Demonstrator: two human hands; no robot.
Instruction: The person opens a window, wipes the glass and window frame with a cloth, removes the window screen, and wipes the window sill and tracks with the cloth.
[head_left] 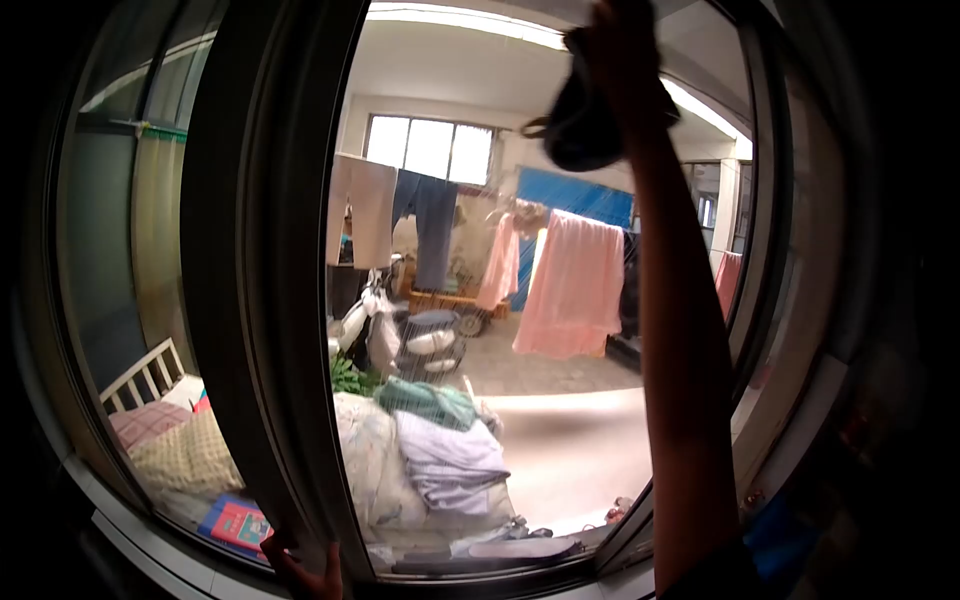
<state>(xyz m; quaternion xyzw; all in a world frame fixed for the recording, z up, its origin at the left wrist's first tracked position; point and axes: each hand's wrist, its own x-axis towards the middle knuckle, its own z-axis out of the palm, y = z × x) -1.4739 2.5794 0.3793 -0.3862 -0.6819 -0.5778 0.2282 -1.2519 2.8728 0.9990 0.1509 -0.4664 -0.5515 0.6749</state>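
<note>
My right arm reaches up across the window glass (450, 330). At its top my right hand (622, 60) is a dark shape closed on a dark cloth (583, 120), which hangs down against the pane. Thin streaks show on the glass near the cloth. Low at the left, my left hand (305, 572) is at the lower part of the dark window frame (265, 300), thumb and a finger apart, the rest in shadow.
Through the glass are hanging pink cloths (575, 285), trousers (437, 230), a scooter (430, 340) and a folded lilac cloth (450, 465). A red and blue book (240, 525) lies behind the left pane, near a bed rail (145, 375). The sill (150, 545) runs along the bottom.
</note>
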